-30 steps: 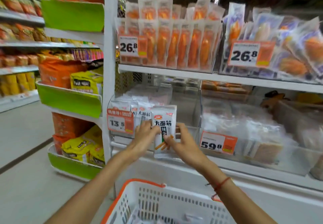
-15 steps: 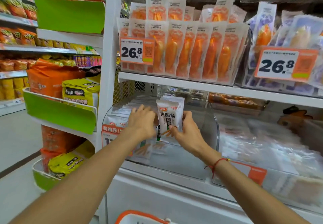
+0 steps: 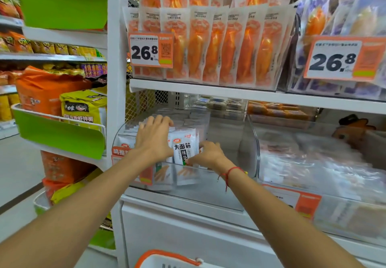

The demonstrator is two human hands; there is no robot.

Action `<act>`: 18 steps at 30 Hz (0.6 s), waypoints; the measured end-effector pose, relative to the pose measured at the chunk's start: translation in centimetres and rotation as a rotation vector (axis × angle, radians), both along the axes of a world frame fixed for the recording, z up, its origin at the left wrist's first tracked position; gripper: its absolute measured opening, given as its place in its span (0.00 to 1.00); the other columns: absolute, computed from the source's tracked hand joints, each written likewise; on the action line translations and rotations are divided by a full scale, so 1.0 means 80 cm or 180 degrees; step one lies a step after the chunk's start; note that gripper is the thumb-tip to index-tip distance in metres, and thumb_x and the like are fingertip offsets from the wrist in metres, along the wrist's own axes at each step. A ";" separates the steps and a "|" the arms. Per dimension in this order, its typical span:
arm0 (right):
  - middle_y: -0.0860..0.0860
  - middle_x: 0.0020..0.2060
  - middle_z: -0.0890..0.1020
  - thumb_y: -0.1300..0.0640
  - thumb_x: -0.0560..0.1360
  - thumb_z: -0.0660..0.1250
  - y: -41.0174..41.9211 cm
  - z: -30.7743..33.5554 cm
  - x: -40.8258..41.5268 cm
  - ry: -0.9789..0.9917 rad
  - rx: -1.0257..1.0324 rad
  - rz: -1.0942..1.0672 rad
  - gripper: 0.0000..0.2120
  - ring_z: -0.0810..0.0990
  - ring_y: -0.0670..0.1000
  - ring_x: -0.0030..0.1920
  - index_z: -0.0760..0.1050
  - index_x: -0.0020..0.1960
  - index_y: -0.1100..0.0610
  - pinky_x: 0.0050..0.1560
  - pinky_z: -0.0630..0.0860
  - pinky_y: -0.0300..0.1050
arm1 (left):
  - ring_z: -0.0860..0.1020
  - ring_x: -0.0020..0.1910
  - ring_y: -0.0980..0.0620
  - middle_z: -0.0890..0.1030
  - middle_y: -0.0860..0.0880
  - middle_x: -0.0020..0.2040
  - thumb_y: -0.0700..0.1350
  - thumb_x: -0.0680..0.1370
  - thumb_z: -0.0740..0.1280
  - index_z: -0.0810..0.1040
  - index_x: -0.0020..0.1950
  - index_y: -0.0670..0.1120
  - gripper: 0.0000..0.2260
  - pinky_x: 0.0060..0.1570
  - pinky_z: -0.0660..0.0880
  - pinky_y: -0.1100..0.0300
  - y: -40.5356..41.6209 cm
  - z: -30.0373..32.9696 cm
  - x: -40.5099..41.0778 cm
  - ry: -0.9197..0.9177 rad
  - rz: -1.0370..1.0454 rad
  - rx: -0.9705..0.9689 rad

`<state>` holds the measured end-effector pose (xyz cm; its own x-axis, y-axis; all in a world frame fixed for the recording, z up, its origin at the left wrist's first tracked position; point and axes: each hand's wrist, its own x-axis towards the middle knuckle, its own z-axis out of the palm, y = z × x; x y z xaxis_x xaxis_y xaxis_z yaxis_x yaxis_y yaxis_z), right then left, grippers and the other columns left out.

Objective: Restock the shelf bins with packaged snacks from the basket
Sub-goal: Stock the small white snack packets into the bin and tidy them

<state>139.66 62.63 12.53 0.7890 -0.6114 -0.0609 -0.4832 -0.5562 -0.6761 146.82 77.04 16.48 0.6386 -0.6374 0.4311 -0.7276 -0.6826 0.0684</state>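
A clear plastic shelf bin on the lower shelf holds a row of white snack packets with black lettering. My right hand pinches the front white packet at its lower right edge, standing upright inside the bin. Spread flat, my left hand presses on the packets stacked behind and to the left of it. The orange rim of the white basket shows at the bottom edge, below the shelf.
Above, a shelf carries orange packets and purple packets with 26.8 price tags. A neighbouring clear bin of pale packets sits to the right. Green-fronted racks with yellow and orange bags stand to the left, beyond a white upright post.
Both hands moved up from in front of the bin's front wall and into the bin, carrying the white packet in; it now stands among the others. The view moved closer and the basket dropped mostly out of sight.
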 end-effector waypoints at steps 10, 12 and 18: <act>0.61 0.70 0.65 0.57 0.73 0.71 0.005 -0.005 0.001 0.0227 0.0681 0.0105 0.38 0.67 0.61 0.69 0.54 0.75 0.62 0.63 0.68 0.46 | 0.59 0.72 0.47 0.61 0.51 0.75 0.56 0.71 0.71 0.54 0.76 0.55 0.38 0.67 0.58 0.52 -0.034 -0.002 -0.011 -0.0194 -0.0303 0.0946; 0.59 0.64 0.75 0.57 0.75 0.68 0.006 -0.002 0.000 0.0422 0.0715 0.0344 0.25 0.76 0.57 0.63 0.67 0.69 0.60 0.64 0.72 0.47 | 0.59 0.72 0.47 0.61 0.52 0.75 0.57 0.71 0.71 0.55 0.76 0.56 0.38 0.67 0.58 0.52 -0.032 0.000 -0.011 -0.0255 -0.0326 0.0989; 0.58 0.53 0.83 0.62 0.73 0.68 0.008 -0.003 0.005 0.0600 0.0771 0.0556 0.17 0.82 0.56 0.55 0.74 0.61 0.63 0.60 0.76 0.56 | 0.57 0.73 0.49 0.60 0.53 0.75 0.60 0.71 0.69 0.54 0.76 0.57 0.38 0.69 0.56 0.51 -0.022 0.000 -0.002 -0.0253 -0.0467 0.1035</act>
